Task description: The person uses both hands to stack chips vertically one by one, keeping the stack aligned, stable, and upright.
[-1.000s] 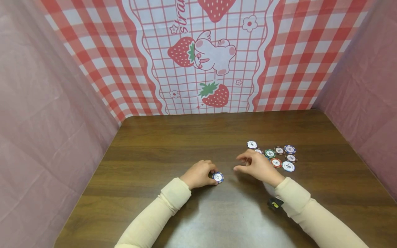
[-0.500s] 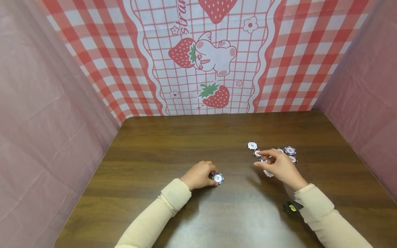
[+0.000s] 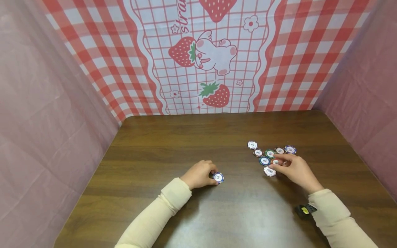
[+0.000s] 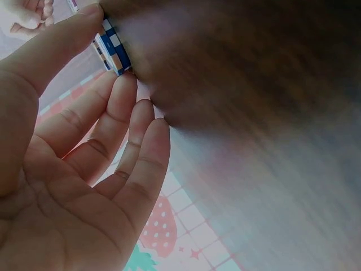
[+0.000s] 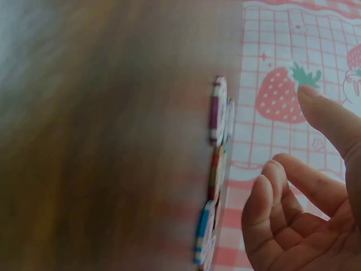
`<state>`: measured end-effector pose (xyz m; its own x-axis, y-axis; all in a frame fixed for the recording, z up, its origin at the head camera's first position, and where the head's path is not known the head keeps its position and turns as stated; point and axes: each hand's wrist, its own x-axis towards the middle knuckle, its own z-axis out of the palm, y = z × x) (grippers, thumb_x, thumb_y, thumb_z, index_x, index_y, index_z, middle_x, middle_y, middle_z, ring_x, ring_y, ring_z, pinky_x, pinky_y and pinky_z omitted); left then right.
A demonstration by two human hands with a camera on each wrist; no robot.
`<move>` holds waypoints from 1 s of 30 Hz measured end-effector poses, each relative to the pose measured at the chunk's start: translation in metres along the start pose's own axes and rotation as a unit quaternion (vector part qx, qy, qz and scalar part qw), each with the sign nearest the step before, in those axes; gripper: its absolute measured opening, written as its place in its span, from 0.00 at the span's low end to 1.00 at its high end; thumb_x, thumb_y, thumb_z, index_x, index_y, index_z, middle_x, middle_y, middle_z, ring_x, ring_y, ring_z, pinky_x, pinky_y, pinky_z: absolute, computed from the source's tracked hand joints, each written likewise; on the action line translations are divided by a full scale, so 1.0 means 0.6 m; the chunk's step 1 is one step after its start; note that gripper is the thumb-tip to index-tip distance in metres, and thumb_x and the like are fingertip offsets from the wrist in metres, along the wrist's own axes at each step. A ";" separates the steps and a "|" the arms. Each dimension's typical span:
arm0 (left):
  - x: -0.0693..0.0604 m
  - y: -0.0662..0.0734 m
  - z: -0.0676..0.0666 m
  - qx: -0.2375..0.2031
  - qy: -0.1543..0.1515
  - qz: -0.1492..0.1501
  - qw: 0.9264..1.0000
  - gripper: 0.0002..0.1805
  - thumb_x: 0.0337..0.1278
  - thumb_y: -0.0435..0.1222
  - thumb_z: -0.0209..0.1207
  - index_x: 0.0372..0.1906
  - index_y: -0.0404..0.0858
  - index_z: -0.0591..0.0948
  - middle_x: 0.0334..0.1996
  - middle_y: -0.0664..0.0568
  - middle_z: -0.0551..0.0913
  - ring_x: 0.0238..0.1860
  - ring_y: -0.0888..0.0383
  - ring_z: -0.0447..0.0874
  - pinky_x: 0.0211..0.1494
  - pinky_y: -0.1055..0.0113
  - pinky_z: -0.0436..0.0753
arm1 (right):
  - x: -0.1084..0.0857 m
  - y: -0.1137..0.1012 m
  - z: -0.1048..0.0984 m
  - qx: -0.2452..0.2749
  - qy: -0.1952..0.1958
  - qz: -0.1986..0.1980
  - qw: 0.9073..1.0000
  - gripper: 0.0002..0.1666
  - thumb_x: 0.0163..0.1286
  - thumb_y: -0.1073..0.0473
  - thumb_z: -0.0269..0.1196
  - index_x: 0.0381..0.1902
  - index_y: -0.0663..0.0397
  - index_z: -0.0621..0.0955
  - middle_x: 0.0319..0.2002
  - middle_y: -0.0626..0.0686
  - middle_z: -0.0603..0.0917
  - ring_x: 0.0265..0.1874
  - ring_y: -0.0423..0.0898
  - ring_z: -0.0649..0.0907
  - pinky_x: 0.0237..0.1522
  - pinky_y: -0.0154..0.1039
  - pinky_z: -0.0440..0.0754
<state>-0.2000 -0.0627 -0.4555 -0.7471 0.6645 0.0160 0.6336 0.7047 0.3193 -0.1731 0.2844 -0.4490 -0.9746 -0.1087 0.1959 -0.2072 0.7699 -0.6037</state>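
Left hand (image 3: 200, 175) is clamped on a round blue chip with pale edge blocks and a white centre marked 10 (image 3: 218, 177). Thumb on one side, fingertips on the other. Chip sits face up on the brown wood-grain worktop (image 3: 173, 144), left of the other chips and well apart from them. Left wrist view has it edge-on; more than one layer shows, count unclear.

Right hand (image 3: 296, 171) is at the near right side of the chip group, thumb and fingers apart, a gap between them in the right wrist view. Nothing seen in its grip; contact with the chips: can't tell. The two hands are well apart.

Chip group, from its left end: white chip marked 5 (image 3: 252, 145), dark-rimmed chip marked 100 (image 3: 257, 153), blue-teal chip marked 50 (image 3: 265, 161), green-rimmed chip (image 3: 270, 153), dark brown-rimmed chip (image 3: 280, 151), blue-rimmed chip (image 3: 290, 149) at the far right. White chip marked 500 (image 3: 270, 171) is nearest the person, just beside the right thumb. Red-rimmed chip (image 3: 274, 161) is partly hidden by the right fingers.

Behind: red-and-white checked cloth with strawberries (image 3: 198, 69). Pale pink fabric (image 3: 40, 120) hangs left. Sleeves (image 3: 149, 217) are cream.
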 end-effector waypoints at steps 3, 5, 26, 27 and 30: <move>0.000 0.000 0.000 -0.001 0.000 -0.002 1.000 0.18 0.44 0.45 0.73 0.42 0.43 0.86 0.37 0.57 0.84 0.38 0.62 0.78 0.46 0.69 0.77 | -0.003 0.010 0.000 -0.008 -0.010 -0.003 1.000 0.23 0.56 0.51 0.74 0.45 0.61 0.85 0.27 0.49 0.82 0.23 0.32 0.74 0.26 0.31 0.72; 0.000 0.001 0.000 -0.002 0.000 -0.003 1.000 0.18 0.44 0.45 0.73 0.42 0.43 0.86 0.37 0.57 0.84 0.38 0.62 0.78 0.46 0.69 0.77 | -0.004 0.015 0.000 -0.006 -0.020 -0.005 1.000 0.23 0.55 0.52 0.74 0.45 0.61 0.86 0.27 0.49 0.82 0.23 0.31 0.75 0.26 0.31 0.72; -0.002 0.003 -0.002 -0.007 -0.003 -0.006 1.000 0.18 0.44 0.45 0.73 0.43 0.43 0.86 0.39 0.57 0.84 0.39 0.62 0.78 0.47 0.69 0.77 | -0.004 0.023 0.011 0.030 -0.088 -0.019 0.995 0.28 0.54 0.55 0.75 0.50 0.65 0.84 0.28 0.49 0.80 0.23 0.32 0.74 0.26 0.30 0.73; -0.002 0.002 -0.002 -0.006 -0.003 -0.006 1.000 0.18 0.44 0.45 0.73 0.43 0.43 0.86 0.39 0.57 0.84 0.39 0.62 0.78 0.47 0.69 0.77 | -0.003 0.023 0.012 0.029 -0.088 -0.021 0.995 0.28 0.54 0.56 0.75 0.50 0.65 0.84 0.28 0.49 0.81 0.23 0.31 0.73 0.26 0.30 0.73; -0.002 0.002 -0.001 -0.006 -0.004 -0.005 1.000 0.18 0.44 0.45 0.73 0.43 0.43 0.86 0.39 0.57 0.84 0.40 0.62 0.78 0.48 0.69 0.77 | -0.002 0.023 0.014 0.021 -0.086 -0.026 0.996 0.27 0.53 0.56 0.75 0.49 0.65 0.84 0.27 0.48 0.81 0.23 0.31 0.73 0.26 0.30 0.73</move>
<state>-0.1988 -0.0628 -0.4546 -0.7516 0.6596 0.0059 0.6238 0.7078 0.3314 -0.1755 0.2901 -0.4643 -0.9621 -0.2558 0.0948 -0.2570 0.7334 -0.6293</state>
